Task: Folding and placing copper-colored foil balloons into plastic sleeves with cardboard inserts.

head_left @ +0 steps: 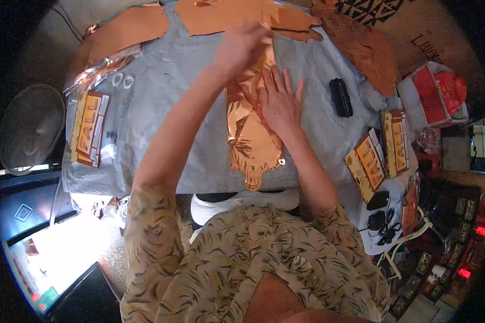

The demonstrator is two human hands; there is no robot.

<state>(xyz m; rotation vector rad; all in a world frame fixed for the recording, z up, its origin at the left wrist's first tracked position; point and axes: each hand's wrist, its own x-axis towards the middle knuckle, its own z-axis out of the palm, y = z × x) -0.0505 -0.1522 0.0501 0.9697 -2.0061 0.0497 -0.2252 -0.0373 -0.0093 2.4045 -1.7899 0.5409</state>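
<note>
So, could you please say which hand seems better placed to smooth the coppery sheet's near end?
Probably the right hand: spread partly over the coppery sheet, it is nearer that end; the left hand is farther up.

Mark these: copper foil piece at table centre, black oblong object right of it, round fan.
Copper foil piece (251, 129): head view, middle of its shiny surface.
Black oblong object (340, 98): head view, middle of its body.
Round fan (33, 128): head view, front grille.

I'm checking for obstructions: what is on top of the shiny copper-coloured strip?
The shiny strip has the right hand over its right edge and the blurred left hand over its upper part; the surface beneath both hands is covered.
</note>
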